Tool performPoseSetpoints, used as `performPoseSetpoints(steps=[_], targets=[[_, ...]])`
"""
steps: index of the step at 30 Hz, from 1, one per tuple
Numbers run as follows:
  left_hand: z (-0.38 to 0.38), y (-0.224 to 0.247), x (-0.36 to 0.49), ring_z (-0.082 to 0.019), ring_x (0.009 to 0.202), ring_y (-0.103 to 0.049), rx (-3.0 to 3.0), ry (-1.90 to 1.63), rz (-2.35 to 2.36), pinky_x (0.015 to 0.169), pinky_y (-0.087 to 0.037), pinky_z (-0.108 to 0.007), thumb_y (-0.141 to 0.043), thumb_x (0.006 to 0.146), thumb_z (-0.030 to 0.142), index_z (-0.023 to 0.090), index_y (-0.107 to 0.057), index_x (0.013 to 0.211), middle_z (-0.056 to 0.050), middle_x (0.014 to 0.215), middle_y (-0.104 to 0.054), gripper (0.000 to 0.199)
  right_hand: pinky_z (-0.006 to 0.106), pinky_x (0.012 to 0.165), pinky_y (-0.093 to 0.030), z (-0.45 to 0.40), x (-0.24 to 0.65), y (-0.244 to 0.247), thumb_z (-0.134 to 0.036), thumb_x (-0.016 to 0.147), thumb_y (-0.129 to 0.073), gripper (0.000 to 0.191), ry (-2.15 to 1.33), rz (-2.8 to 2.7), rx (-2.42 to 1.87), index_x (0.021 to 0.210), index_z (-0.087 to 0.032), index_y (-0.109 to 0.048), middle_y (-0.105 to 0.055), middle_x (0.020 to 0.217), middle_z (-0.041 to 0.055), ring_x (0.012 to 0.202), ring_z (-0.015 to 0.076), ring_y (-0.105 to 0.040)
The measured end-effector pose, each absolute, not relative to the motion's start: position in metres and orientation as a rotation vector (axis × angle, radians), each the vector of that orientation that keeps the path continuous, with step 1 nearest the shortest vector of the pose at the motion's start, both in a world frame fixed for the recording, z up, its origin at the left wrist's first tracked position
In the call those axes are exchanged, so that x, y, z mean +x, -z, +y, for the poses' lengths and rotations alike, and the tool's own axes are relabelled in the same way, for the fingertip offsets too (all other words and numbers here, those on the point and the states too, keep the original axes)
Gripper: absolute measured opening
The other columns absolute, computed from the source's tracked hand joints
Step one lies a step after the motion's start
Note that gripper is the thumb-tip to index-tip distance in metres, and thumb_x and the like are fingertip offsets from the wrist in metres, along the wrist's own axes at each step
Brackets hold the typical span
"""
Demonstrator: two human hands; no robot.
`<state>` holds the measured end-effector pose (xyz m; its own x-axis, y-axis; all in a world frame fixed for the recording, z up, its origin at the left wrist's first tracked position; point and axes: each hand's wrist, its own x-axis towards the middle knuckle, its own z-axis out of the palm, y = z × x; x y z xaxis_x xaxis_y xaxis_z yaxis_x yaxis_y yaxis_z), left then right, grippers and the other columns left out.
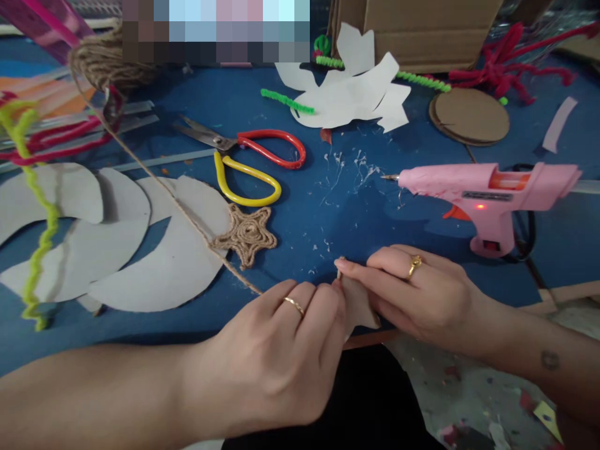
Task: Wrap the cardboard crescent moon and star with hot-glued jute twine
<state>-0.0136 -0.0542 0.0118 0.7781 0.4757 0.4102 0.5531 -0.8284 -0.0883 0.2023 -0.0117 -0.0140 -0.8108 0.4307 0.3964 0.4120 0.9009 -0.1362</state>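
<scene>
Small cardboard piece [357,306]: held pinched between left hand [267,356] and right hand [417,294], both grips closed on it at the fingertips, just above the edge of the blue worktop [319,206]. Jute-twine star [246,236] is placed at ten o'clock, pink hot-glue gun [487,194] at two o'clock.

We look down on a table [412,147] with a deep blue top, flecked with thin white specks and strands, and a thin wooden strip [569,292] lies along its lower right edge. At the far side we see a brown cardboard box [412,31], with a blurred patch [215,31] to its left that we cannot make out. To the lower right lies a grey floor [462,381], blotched with marks and scattered with paper scraps [547,420], all under soft, even light.
</scene>
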Motion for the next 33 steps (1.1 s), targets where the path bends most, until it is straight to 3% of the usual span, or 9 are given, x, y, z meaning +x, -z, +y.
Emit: performPoseSetpoints(steps=[13,19,26,33], targets=[[-0.0558,-0.0083,-0.0125,-0.021,0.055,-0.064,-2.742,0.547,-0.781,0.039,-0.048,-0.031,-0.04,0.089,0.003,0.002,-0.066,0.086,-0.01,0.065,-0.067,0.026,0.028,0.07,-0.057,-0.0099,0.1992,0.0099,-0.011,0.093,-0.049,0.024,-0.038,-2.61,-0.64,0.113,-0.007,-0.062,-0.067,0.078,0.0055,0.073,0.0138,-0.063],[-0.0542,-0.0097,-0.0134,-0.017,0.059,-0.063,-2.796,0.559,-0.823,0.049,-0.054,-0.029,-0.035,0.092,0.004,0.01,-0.063,0.074,-0.007,0.066,-0.065,0.033,0.029,0.069,-0.057,-0.0092,0.1988,0.0111,-0.011,0.093,-0.048,0.025,-0.032,-2.604,-0.607,0.113,-0.005,-0.061,-0.067,0.078,0.0065,0.074,0.0143,-0.063],[-0.0546,-0.0087,-0.0161,-0.02,0.058,-0.065,-2.775,0.568,-0.847,0.042,-0.051,-0.03,-0.04,0.089,0.003,0.006,-0.066,0.079,-0.01,0.068,-0.067,0.028,0.031,0.069,-0.056,-0.009,0.2035,0.0128,-0.012,0.09,-0.051,0.03,-0.03,-2.641,-0.565,0.118,-0.004,-0.058,-0.064,0.08,0.0073,0.075,0.0166,-0.063],[-0.054,-0.0076,-0.017,-0.017,0.059,-0.064,-2.743,0.537,-0.82,0.047,-0.052,-0.027,-0.04,0.09,0.005,0.004,-0.066,0.085,-0.008,0.069,-0.065,0.026,0.027,0.059,-0.05,-0.009,0.2036,0.0107,-0.032,0.089,-0.062,0.034,0.05,-2.696,-0.52,0.114,-0.01,-0.062,-0.057,0.071,0.002,0.064,0.0122,-0.053]])
